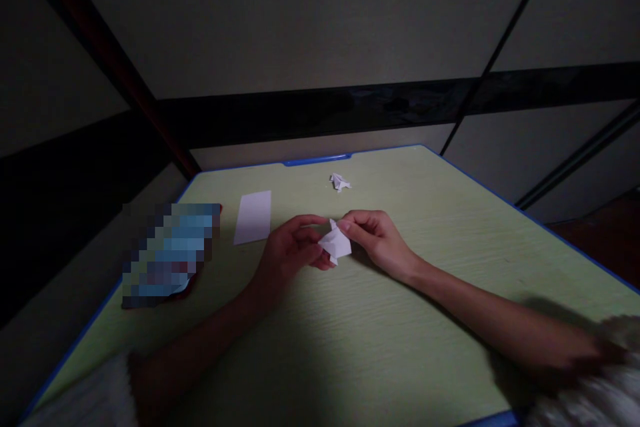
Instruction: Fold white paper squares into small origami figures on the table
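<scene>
A small piece of folded white paper (338,243) is held between my two hands above the middle of the table. My left hand (295,247) grips its left side, thumb in front and fingers behind and below. With thumb and forefinger, my right hand (373,237) pinches its upper right edge. Pointed flaps stick out at the paper's top and bottom. Farther back on the table lies another folded white paper figure (339,182) with several pointed limbs, touched by neither hand.
A flat white paper sheet (253,217) lies left of my hands. Farther left is a blurred-out blue item (175,253) with a red edge. The pale wooden table (425,347) has a blue rim, and a panelled wall (310,20) stands behind it.
</scene>
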